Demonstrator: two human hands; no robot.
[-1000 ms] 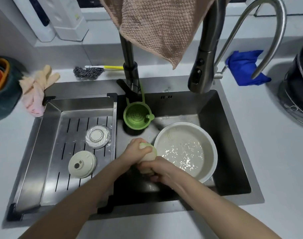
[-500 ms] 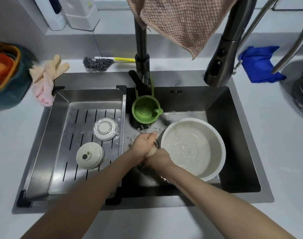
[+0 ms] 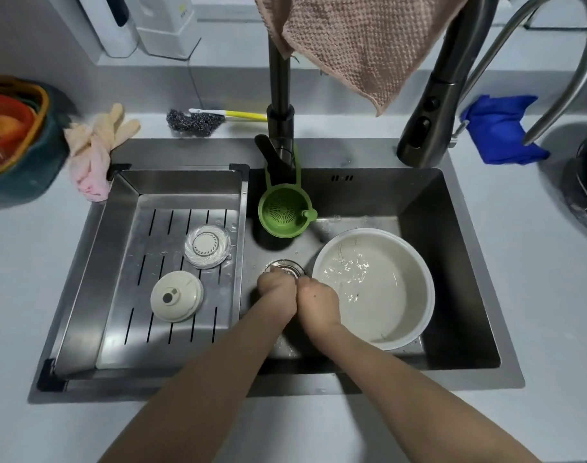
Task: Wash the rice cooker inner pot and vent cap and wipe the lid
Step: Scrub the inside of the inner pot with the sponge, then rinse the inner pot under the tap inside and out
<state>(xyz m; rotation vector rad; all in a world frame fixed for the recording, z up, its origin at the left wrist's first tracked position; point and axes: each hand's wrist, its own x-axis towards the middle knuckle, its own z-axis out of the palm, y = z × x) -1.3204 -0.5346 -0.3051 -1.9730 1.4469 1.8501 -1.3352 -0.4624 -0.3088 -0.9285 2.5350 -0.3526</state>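
A brown towel (image 3: pixel 362 38) hangs over the dark faucet (image 3: pixel 280 95), a green strainer (image 3: pixel 283 212) below it. On the counter lie a blue cloth (image 3: pixel 502 128), steel wool (image 3: pixel 193 120) and pale gloves (image 3: pixel 96 152), stacked bowls (image 3: pixel 15 128) at far left

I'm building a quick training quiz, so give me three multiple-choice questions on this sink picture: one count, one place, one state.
1. How many round parts lie on the drain tray? A one; B four; C two.
2. Where is the white pot? A on the counter; B in the sink; C on the tray.
3. The pot is: A holding water; B upside down; C full of rice.
Answers: C, two lie on its slats; B, it stands beside the drain; A, water glints inside.
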